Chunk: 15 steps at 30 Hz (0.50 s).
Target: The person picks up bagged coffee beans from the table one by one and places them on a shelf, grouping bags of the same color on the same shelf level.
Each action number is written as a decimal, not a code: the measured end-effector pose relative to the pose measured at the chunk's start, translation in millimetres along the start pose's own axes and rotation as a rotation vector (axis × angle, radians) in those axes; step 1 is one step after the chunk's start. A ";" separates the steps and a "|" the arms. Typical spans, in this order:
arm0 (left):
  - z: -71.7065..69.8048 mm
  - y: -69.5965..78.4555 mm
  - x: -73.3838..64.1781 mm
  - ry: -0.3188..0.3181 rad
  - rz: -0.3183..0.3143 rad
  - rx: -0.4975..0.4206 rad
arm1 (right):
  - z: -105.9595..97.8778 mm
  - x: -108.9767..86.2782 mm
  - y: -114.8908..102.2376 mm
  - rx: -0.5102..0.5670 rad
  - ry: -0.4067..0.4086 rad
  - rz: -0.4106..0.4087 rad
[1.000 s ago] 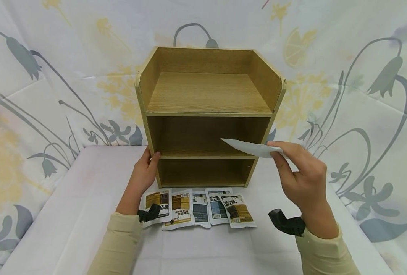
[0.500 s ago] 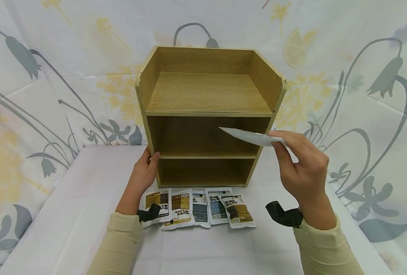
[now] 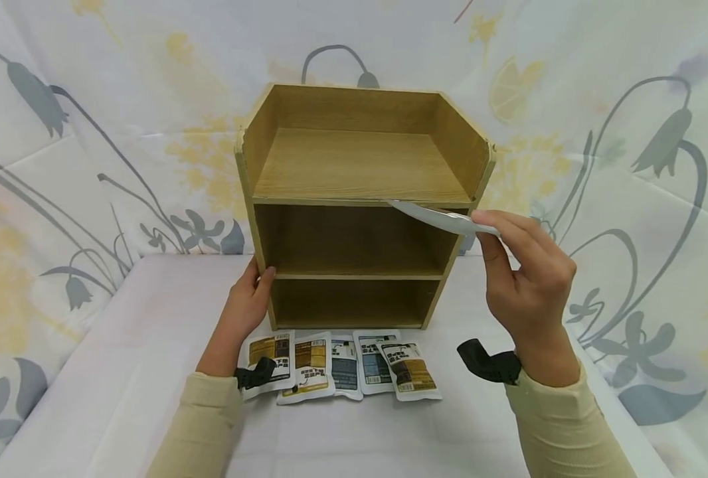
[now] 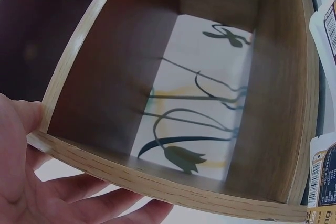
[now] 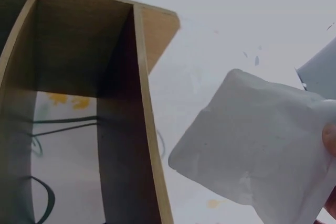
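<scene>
A small wooden shelf (image 3: 354, 166) with three levels stands in the middle of the head view. My left hand (image 3: 243, 309) grips its left side panel, thumb on the front edge and fingers along the outer face, as the left wrist view shows (image 4: 31, 182). Between thumb and fingers, my right hand (image 3: 527, 285) pinches one end of a flat white pouch (image 3: 432, 217). The pouch is held in the air, nearly edge-on, in front of the shelf's top board. In the right wrist view the pouch (image 5: 257, 135) shows a plain side, apart from the shelf.
Several printed pouches lie in a row before the shelf, among them a brown-and-white pouch (image 3: 410, 372) at the right end, overlapping a blue-labelled pouch (image 3: 374, 362). White cloth (image 3: 354, 438) covers the table, and a flowered cloth (image 3: 175, 86) hangs behind.
My right hand has risen with the white pouch, from the level of the middle compartment to the top board's front edge. The left hand keeps its grip on the shelf.
</scene>
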<state>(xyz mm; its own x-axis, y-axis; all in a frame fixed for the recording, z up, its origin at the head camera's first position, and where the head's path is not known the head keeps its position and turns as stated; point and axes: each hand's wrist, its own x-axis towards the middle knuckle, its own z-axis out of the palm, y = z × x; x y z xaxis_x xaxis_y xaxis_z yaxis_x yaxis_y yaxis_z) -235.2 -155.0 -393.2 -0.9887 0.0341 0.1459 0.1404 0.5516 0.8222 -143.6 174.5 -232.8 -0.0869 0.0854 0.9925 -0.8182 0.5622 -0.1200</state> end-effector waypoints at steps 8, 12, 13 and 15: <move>0.4 1.7 0.9 -0.001 0.003 -0.020 | 5.0 1.9 6.1 -0.002 0.010 -0.025; 0.7 0.8 0.5 0.001 0.001 -0.013 | 8.0 1.8 8.5 -0.009 -0.002 -0.032; 0.7 0.6 0.4 0.001 0.000 -0.012 | 8.7 1.8 9.2 -0.015 -0.006 -0.035; 0.7 0.3 0.0 0.000 -0.003 -0.013 | 10.5 1.4 11.1 -0.026 -0.013 -0.038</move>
<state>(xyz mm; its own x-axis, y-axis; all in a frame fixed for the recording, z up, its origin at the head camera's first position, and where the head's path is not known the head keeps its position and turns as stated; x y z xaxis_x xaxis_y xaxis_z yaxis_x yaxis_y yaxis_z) -235.2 -154.3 -393.4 -0.9891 0.0327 0.1436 0.1383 0.5409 0.8296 -158.8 172.3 -232.5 -0.0638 0.0534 0.9965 -0.8062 0.5858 -0.0830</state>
